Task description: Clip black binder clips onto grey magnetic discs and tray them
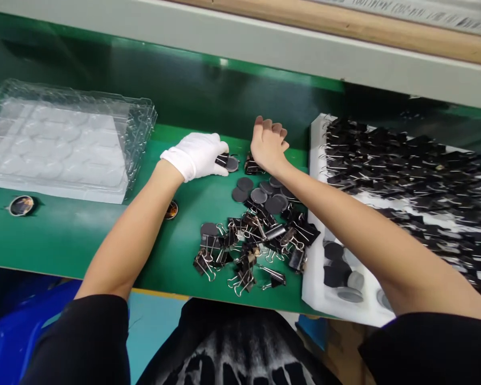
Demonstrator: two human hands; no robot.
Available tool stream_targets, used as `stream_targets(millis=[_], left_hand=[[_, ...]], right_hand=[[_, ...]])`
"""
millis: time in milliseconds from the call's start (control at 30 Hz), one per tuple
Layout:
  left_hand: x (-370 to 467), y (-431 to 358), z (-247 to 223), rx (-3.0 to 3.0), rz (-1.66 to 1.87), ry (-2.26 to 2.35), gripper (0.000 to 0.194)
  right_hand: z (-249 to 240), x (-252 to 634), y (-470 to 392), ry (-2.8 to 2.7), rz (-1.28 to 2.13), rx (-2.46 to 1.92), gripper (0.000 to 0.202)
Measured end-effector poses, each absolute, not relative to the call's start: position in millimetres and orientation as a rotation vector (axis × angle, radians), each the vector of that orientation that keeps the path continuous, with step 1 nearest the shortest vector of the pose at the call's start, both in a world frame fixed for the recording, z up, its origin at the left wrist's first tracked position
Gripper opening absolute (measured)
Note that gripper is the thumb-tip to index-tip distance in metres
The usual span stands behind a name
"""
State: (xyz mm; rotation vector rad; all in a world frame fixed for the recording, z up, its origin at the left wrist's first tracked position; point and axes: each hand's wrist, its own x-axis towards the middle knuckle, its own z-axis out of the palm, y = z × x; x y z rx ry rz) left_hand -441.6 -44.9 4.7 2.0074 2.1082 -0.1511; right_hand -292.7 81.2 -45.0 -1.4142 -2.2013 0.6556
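Fingers point(221, 170) of the left hand point(199, 155) pinch clip point(222, 159) and disc point(232, 164); right hand point(268, 145) curls loosely by another clip point(252, 166).

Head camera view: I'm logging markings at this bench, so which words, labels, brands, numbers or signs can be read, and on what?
Pale strip, top right: printed characters, too small and blurred to quote reliably.
Black shirt, bottom: white print, cut off, no readable word.
I can make out no other text.
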Motion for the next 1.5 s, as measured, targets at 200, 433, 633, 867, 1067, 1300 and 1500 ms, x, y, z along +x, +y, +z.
stream_targets(millis=[200, 433, 633, 867, 1067, 1300, 1500], left_hand=[[-436, -37, -10, 1.874, -0.002, 2.142, 0.065], [-424, -36, -15, 1.829, 0.056, 2.143, 0.07], [-417, -38, -10, 1.899, 0.061, 2.134, 0.065], [-419, -31, -23, 1.866, 0.081, 2.111, 0.064], [-415, -33, -17, 1.854, 0.056, 2.106, 0.064], [-412, -37, -2, 2.021, 0.049, 2.147, 0.055], [-407, -53, 39, 1.702, 0.43, 1.847, 0.063]], right_hand=[[-47, -286, 83, -2.248, 0.667, -1.418, 0.048], [-55, -283, 89, -2.232, 0.659, -1.415, 0.057], [-58, -282, 91, -2.289, 0.599, -1.411, 0.053], [-41, -281, 80, -2.243, 0.702, -1.498, 0.051], [-42, -282, 80, -2.217, 0.69, -1.501, 0.05], [-37, -288, 91, -2.063, 0.75, -1.442, 0.067], [21, -232, 84, -2.117, 1.226, -0.818, 0.064]])
